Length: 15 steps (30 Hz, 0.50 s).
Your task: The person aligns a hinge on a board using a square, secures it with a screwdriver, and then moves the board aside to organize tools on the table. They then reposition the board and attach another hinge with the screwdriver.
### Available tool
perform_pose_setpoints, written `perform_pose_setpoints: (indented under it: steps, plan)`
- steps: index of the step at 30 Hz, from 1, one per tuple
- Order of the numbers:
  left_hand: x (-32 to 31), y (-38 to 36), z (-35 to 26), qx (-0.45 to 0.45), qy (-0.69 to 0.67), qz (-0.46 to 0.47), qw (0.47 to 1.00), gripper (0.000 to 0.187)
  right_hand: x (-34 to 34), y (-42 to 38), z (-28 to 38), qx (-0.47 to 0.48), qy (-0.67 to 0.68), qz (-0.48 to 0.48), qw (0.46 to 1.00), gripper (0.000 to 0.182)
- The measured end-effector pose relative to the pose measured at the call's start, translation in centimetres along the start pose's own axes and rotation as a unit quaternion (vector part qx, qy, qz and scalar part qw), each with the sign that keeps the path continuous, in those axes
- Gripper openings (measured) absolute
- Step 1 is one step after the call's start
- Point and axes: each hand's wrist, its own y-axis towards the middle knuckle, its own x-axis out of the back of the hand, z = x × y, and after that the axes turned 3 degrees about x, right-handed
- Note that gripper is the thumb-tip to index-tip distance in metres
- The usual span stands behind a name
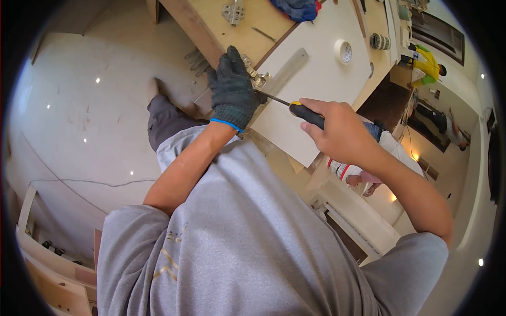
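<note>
My right hand [340, 129], bare, is wrapped round the black and yellow handle of a screwdriver [307, 114]. Its thin shaft points left, with the tip at a metal cabinet hinge [260, 80]. My left hand [229, 87] wears a dark knitted glove with a blue cuff edge. It rests at the corner of the wooden panel, with the hinge between its thumb and fingers. Part of the hinge is hidden under the glove. Below the hinge lies a white board [327, 79]. A second hinge [233, 12] sits farther up on the wooden panel [253, 50].
A roll of white tape [343, 51] lies on the white board. Blue cloth-like material [298, 8] and a thin metal rod [263, 34] are on the panel. A dark, ribbed roll [379, 42] stands farther right. A person in yellow [427, 66] is in the background.
</note>
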Motion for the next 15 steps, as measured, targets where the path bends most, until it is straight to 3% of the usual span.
perform_pose_setpoints:
  steps: [2, 3, 5, 8, 11, 15]
  plan:
    - [0.1, 0.0, 0.1, -0.006, -0.004, 0.003, 1.000, 0.136, -0.8, -0.4, -0.3, -0.029, 0.073, 0.004, 0.997, 0.048]
    - [0.2, 0.1, 0.2, -0.009, -0.005, 0.002, 1.000, 0.136, -0.2, -0.6, 0.5, 0.013, -0.047, 0.012, 0.999, 0.048]
    - [0.3, 0.2, 0.1, -0.018, -0.003, 0.001, 1.000, 0.136, 1.0, -0.6, 2.4, 0.100, -0.283, 0.035, 0.953, 0.049]
    - [0.2, 0.0, 0.3, -0.017, -0.002, -0.005, 1.000, 0.137, -0.1, -0.8, 1.7, 0.188, -0.437, 0.042, 0.878, 0.061]
    - [0.1, 0.0, 0.2, -0.016, -0.012, -0.008, 1.000, 0.137, 0.6, 0.2, 1.8, 0.107, -0.324, 0.087, 0.936, 0.064]
    - [-0.3, 0.0, 0.5, -0.036, -0.011, -0.026, 0.999, 0.135, 1.1, 0.6, 2.8, 0.042, -0.261, 0.101, 0.959, 0.053]
